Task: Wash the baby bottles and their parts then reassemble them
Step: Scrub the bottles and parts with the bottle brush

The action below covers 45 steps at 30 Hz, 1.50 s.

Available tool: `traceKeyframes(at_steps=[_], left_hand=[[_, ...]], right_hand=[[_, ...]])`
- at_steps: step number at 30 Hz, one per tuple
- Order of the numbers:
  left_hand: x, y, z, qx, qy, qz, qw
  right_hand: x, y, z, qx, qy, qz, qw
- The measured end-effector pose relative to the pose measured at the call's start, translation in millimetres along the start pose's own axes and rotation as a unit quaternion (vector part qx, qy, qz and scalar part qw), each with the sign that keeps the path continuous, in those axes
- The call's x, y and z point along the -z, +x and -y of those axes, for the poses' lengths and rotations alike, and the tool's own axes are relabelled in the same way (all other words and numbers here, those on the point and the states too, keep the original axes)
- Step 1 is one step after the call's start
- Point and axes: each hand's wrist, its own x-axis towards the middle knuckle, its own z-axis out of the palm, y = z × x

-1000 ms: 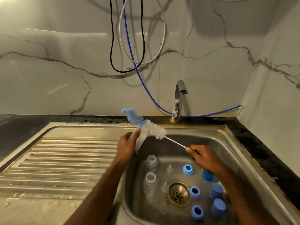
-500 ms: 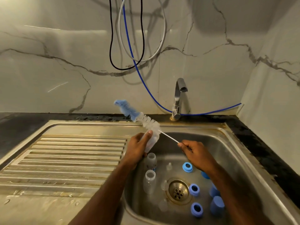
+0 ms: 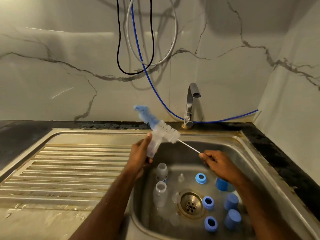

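In the sink basin [image 3: 270, 172], nearest, blue caps [image 3: 232, 219] and blue rings [image 3: 210, 223] crowd the right of the drain [image 3: 191, 203]; two clear bottles [image 3: 160, 194] lie left of it, hard against the basin's left wall. Above them the left hand [image 3: 138, 159] has its fingers wrapped round a clear bottle [image 3: 154, 144] over the basin's left edge. The right hand [image 3: 220, 164] pinches the thin handle of the bottle brush [image 3: 162, 127], whose bristles touch that bottle. The ribbed drainboard [image 3: 69, 167] spreads left. Beyond, the tap [image 3: 190, 104] stands at the back rim.
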Motion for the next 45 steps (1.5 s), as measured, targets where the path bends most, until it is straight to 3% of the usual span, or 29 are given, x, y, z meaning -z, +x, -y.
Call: traceKeyframes(at_steps=[2, 5, 7, 11, 13, 17, 21, 26, 31, 36, 41, 45], left_hand=[[6, 2, 0, 0.019, -0.003, 0.011, 1.0], [-3, -4, 3, 0.058, 0.01, 0.098, 0.993], [-10, -7, 4, 0.076, -0.045, 0.125, 0.988], [-2, -3, 1, 0.111, -0.205, 0.106, 0.967], [0, -3, 0, 0.133, -0.252, 0.118, 0.951], [-13, -5, 6, 0.16, -0.243, 0.12, 0.949], [-7, -2, 5, 0.139, -0.242, 0.112, 0.954], [-13, -6, 6, 0.16, -0.197, 0.114, 0.96], [-12, -10, 2, 0.125, -0.191, 0.123, 0.966], [-16, -11, 3, 0.154, -0.148, 0.114, 0.97], [-14, -10, 7, 0.14, -0.178, 0.119, 0.967], [-15, -11, 1, 0.152, -0.249, 0.128, 0.948]], right_hand=[[2, -2, -4, -0.006, -0.002, 0.016, 1.0], [-15, 1, 10, 0.012, 0.002, -0.007, 1.0], [-24, 3, 17, 0.02, 0.025, 0.008, 0.999], [-9, 0, 7, 0.0, 0.082, 0.11, 0.991], [-8, -1, 6, -0.008, 0.077, 0.097, 0.992], [-25, 1, 20, 0.024, 0.022, -0.005, 0.999], [-10, -1, 15, 0.03, 0.026, 0.107, 0.993], [-13, 3, 10, 0.01, -0.01, -0.009, 1.0], [-7, 2, 4, 0.036, -0.009, 0.085, 0.996], [-9, 4, 0, 0.016, -0.049, -0.035, 0.998], [-1, 3, 2, 0.037, -0.028, 0.055, 0.997], [-1, 1, 2, 0.0, -0.009, -0.017, 1.0]])
